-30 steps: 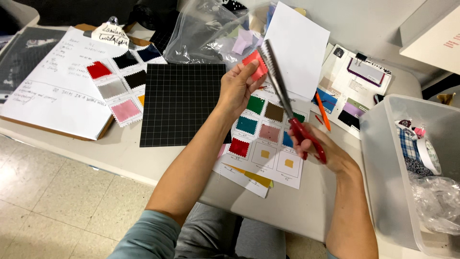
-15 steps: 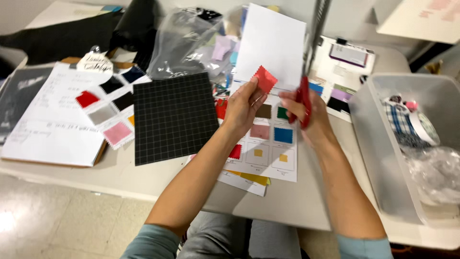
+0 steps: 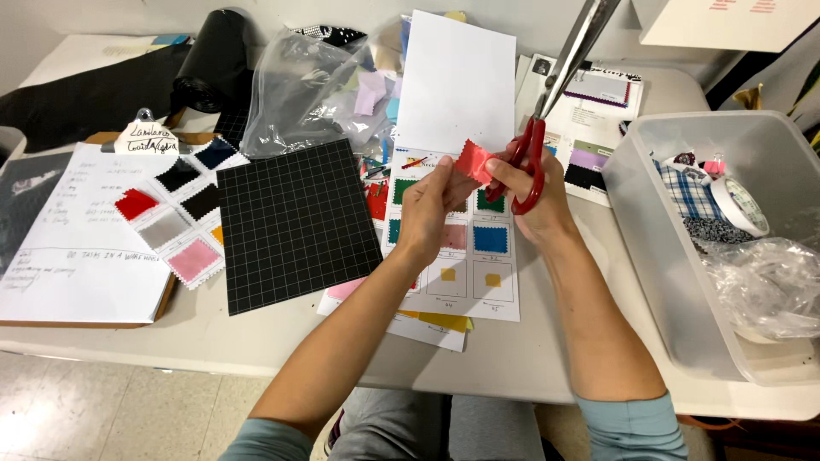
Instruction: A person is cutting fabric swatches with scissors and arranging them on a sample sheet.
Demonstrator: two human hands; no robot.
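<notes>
Left hand (image 3: 431, 205) fingers pinch red fabric swatch (image 3: 472, 162) taut above swatch card (image 3: 453, 248), edge offered for cutting. Right hand (image 3: 536, 192) fingers looped through red-handled scissors (image 3: 551, 102), blades raised clear, closed.

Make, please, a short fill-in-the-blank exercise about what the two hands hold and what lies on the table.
1. The right hand holds scissors with ____ handles.
2. The left hand pinches a small ____ fabric swatch.
3. The black mat is marked with a white ____.

Missing words: red; red; grid
</notes>
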